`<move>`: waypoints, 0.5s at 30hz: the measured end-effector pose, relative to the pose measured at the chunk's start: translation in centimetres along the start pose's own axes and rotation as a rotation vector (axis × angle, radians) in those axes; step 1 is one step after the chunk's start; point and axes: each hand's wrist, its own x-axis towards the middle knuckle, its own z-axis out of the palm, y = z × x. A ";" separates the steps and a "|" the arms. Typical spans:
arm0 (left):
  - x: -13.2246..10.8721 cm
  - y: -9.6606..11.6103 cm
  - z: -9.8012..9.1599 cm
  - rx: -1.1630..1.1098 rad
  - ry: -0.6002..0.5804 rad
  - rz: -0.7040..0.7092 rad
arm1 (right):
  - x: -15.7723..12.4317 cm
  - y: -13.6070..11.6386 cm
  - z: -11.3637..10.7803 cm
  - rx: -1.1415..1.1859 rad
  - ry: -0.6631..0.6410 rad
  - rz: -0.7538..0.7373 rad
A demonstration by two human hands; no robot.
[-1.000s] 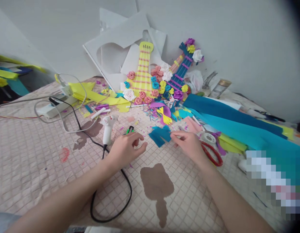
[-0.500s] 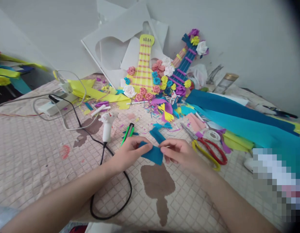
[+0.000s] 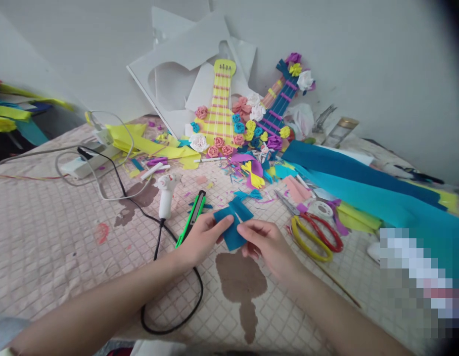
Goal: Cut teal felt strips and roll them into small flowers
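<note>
A small blue crepe paper piece (image 3: 234, 241) is stretched between my two hands above the table. My left hand (image 3: 209, 235) pinches its left edge, with the thumb on top. My right hand (image 3: 264, 240) is closed on its right edge, thumb against fingertips. Another blue strip (image 3: 245, 207) lies just behind it on the table. A green box cutter (image 3: 192, 217) lies beside my left hand. To the right of my right hand are scissors (image 3: 318, 235) with one red and one yellow handle loop.
A white glue gun (image 3: 166, 195) with a black cord stands at left, near a power strip (image 3: 86, 160). Yellow (image 3: 222, 116) and blue (image 3: 279, 109) paper-flowered guitar models lean at the back. Blue crepe sheets (image 3: 348, 173), a tape roll (image 3: 321, 210) and a thin stick (image 3: 341, 287) lie right.
The blue piece has turned and tilted between my hands. My right hand has shifted slightly left and down along its edge. The thin stick now shows beside my right forearm.
</note>
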 end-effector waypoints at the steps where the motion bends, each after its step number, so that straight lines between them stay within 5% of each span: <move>1: 0.0 -0.1 0.0 -0.004 0.025 0.005 | 0.0 0.0 0.2 -0.002 -0.003 -0.002; 15: 0.0 0.1 -0.2 0.036 0.115 0.076 | -0.3 0.3 0.6 -0.203 -0.086 -0.094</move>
